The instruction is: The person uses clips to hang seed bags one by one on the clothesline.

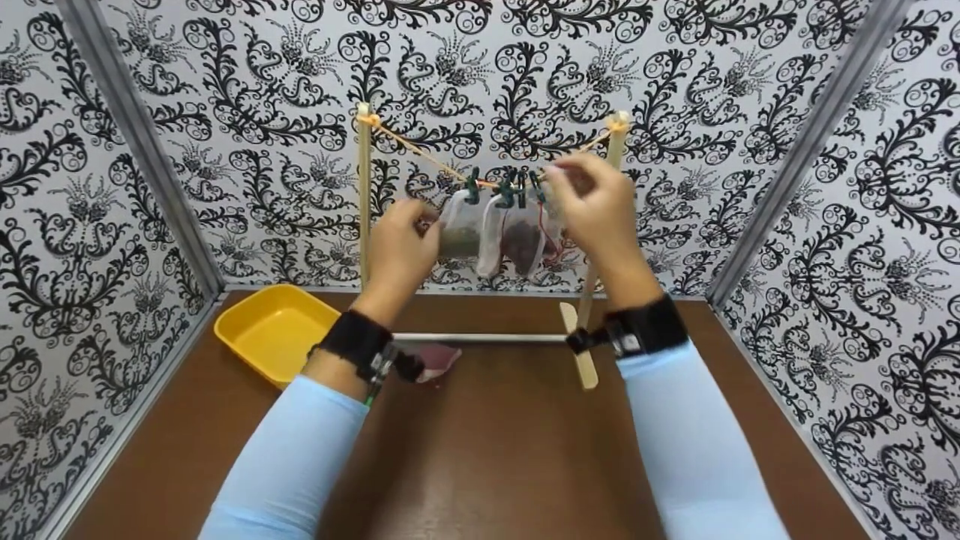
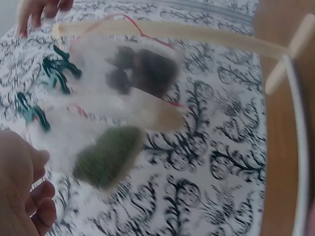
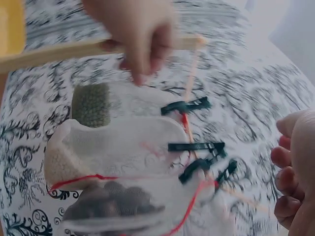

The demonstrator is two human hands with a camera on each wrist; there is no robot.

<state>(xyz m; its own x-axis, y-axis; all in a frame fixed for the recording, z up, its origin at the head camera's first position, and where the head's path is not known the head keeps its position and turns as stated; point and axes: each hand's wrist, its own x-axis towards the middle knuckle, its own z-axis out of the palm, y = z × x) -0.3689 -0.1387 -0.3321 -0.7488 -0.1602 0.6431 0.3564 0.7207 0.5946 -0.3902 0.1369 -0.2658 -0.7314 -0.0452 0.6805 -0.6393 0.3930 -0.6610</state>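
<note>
Three sheer mesh drawstring bags hang from an orange string [image 1: 420, 152] by dark green clothespins [image 3: 196, 147]. One bag holds small green contents [image 2: 110, 157], one pale grains [image 3: 66, 164], one dark lumps [image 3: 113, 201]; red cords trail from them. My left hand [image 1: 401, 244] is beside the green-filled bag, fingers bent, with nothing plainly between them; whether a fingertip touches the mesh is unclear. Close to the rightmost clothespins, my right hand [image 1: 596, 199] is raised with loosely bent fingers, apart from the bags in the right wrist view.
Two wooden posts [image 1: 365, 187] carry the string, with a foot piece [image 1: 579, 345] and white bar [image 1: 487, 338] below. A yellow tray [image 1: 277, 330] sits at left on the brown table [image 1: 480, 450]. A pinkish bag [image 1: 441, 358] lies near my left wrist. Patterned walls surround the table.
</note>
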